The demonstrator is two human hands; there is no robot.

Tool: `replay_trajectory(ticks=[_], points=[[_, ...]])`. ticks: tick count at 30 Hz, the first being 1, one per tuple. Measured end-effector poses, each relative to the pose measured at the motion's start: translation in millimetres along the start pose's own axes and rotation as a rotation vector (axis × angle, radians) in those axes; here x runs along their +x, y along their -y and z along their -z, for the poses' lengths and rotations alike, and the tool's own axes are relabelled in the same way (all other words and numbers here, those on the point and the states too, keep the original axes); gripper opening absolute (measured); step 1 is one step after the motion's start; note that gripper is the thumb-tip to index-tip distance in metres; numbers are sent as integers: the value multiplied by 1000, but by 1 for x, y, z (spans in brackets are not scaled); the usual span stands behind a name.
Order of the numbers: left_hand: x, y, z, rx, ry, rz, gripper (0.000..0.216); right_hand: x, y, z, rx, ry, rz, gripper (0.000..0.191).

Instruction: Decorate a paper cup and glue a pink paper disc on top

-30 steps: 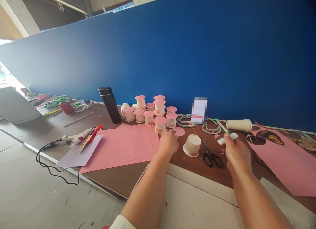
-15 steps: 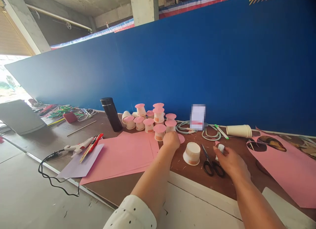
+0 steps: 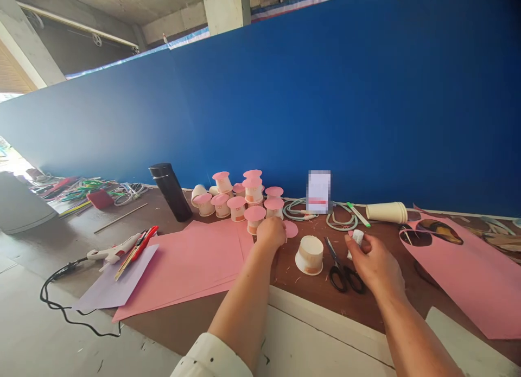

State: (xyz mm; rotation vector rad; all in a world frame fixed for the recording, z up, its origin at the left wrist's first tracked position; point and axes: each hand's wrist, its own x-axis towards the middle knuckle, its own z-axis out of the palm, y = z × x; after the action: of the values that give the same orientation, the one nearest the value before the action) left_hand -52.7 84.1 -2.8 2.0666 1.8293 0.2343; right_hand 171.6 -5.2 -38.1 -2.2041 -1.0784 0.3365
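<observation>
My left hand [image 3: 270, 233] is curled shut over a pink paper disc [image 3: 290, 229] on the brown board, just in front of several upturned paper cups with pink tops [image 3: 244, 195]. My right hand [image 3: 376, 266] is closed around a small white tube [image 3: 357, 237], holding it upright. Between my hands stand an upturned paper cup [image 3: 310, 254] with no pink top and black scissors [image 3: 341, 266].
Pink paper sheets [image 3: 191, 263] lie at the left with a glue gun [image 3: 112, 251], a red cutter [image 3: 136, 245] and its black cord. A black flask [image 3: 167, 191] stands behind. More pink paper with cut-out holes [image 3: 456, 268], a lying paper cup [image 3: 386, 212] and a green pen [image 3: 358, 214] sit at right.
My right hand came down toward the board and turned the white tube upright in its fingers. My left hand stayed on the pink disc. The camera view shifted slightly.
</observation>
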Motion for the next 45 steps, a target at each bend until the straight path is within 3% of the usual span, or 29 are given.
replay_trajectory(ticks=[6, 10, 14, 17, 22, 27, 30, 45], points=[[-9, 11, -4, 24, 53, -83, 19, -2, 3, 5, 302, -118, 16, 58], [-10, 9, -9, 27, 8, -112, 14, -8, 7, 7, 544, -139, 38, 55], [-17, 5, 0, -20, -178, -108, 23, -15, 15, 8, 775, -149, 47, 56], [-36, -3, 3, -428, -375, -124, 16, -20, 24, 10, 1003, -117, 65, 57], [-70, -19, -15, -1180, -160, -226, 18, -35, 35, 14, 1265, -39, 92, 56], [-74, -22, -24, -1555, 130, -297, 42, -50, 40, 12, 1231, 15, 165, 48], [-73, -21, -23, -1637, 171, -311, 45, -55, 41, 11, 1234, 25, 199, 44], [-78, -29, -21, -1688, 126, -304, 49, -58, 37, 3, 1204, 67, 244, 42]])
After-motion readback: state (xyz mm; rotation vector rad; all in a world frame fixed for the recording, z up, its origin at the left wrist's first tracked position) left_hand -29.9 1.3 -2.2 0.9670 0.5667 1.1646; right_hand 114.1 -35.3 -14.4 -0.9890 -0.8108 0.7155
